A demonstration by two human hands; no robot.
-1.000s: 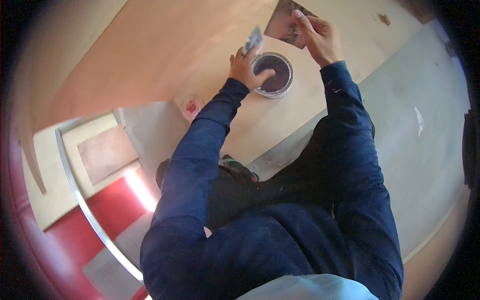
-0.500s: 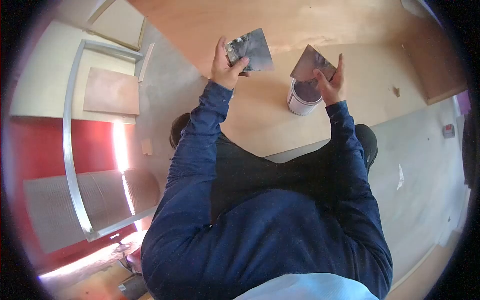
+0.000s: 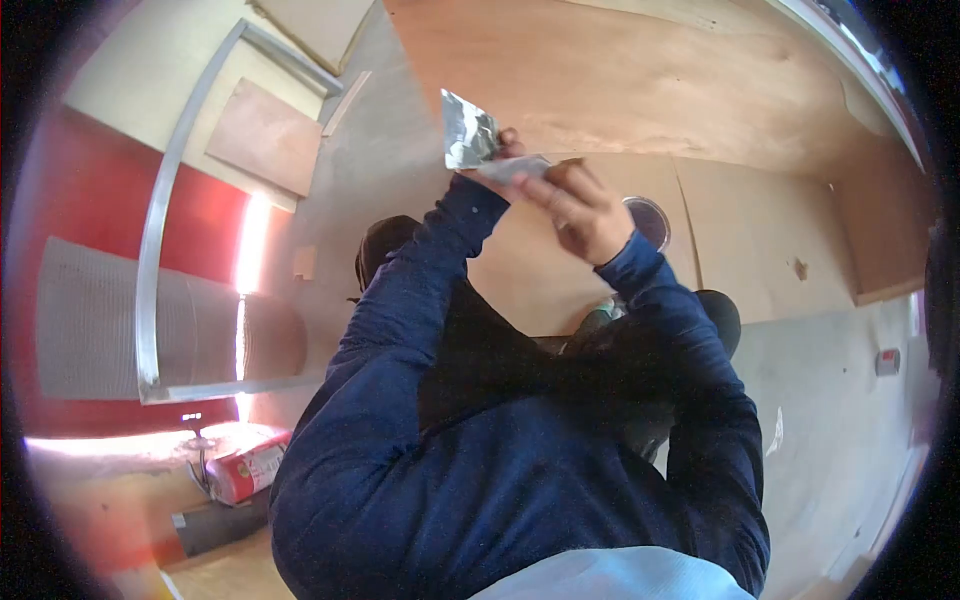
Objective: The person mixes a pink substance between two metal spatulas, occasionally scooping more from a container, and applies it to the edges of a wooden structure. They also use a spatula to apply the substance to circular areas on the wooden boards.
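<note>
In my left hand [image 3: 508,150] is a square, shiny metal putty scraper [image 3: 468,132], its blade tilted up with grey smears on it. My right hand [image 3: 582,212] is closed round a second putty scraper [image 3: 515,168], seen almost edge-on and blurred. That blade lies across my left hand and hides part of its fingers, close to the first scraper. Just right of my right wrist stands a round tub [image 3: 646,222], partly covered by the hand and sleeve.
Tan boards [image 3: 740,240] lie in front of my knees. To the left are a metal frame [image 3: 165,230], a pinkish square panel [image 3: 265,138] and a red surface [image 3: 120,190]. A red cylinder [image 3: 245,472] lies at lower left, and a small grey-red box [image 3: 887,362] sits at right.
My right hand has moved left with its scraper, up to the one in my left hand. The left scraper has turned and shows its shiny face. The view has swung round somewhat.
</note>
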